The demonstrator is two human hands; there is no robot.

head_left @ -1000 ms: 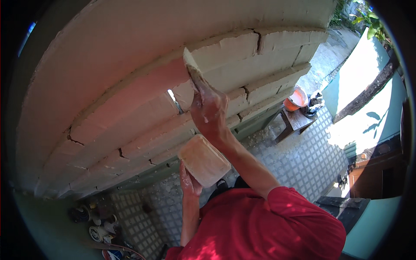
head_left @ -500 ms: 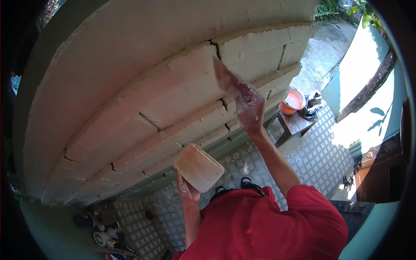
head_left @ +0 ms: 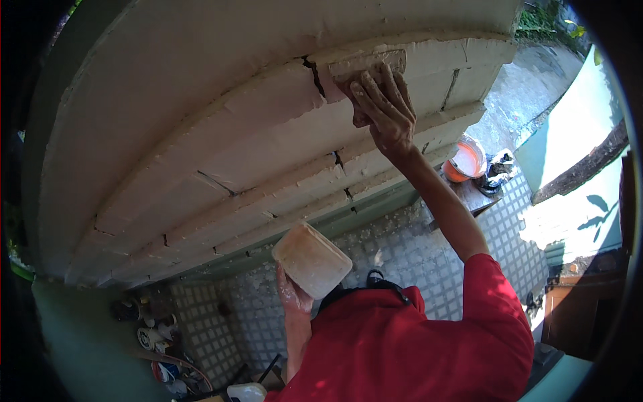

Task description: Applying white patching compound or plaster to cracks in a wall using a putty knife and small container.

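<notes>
My right hand (head_left: 383,110) is raised against a cream stepped moulding (head_left: 254,134) and grips a flat scraper (head_left: 367,65). Its wide blade, smeared with filler, lies pressed on the top band just right of a dark crack (head_left: 313,70). Lower down, near my red-shirted chest, my left hand (head_left: 293,295) holds a pale rectangular tub (head_left: 312,260) from below, tilted with its base toward the camera. The two hands are well apart.
More cracks (head_left: 338,159) run through the lower bands of the moulding. Far below lies a tiled floor (head_left: 402,261). An orange bucket (head_left: 464,161) stands on a small wooden stand (head_left: 474,195) to the right. Several cans and tools (head_left: 151,328) lie at the lower left.
My right hand has carried the scraper rightward and up along the moulding, from a lower band to the top band beside the crack. The tub in my left hand has stayed about level.
</notes>
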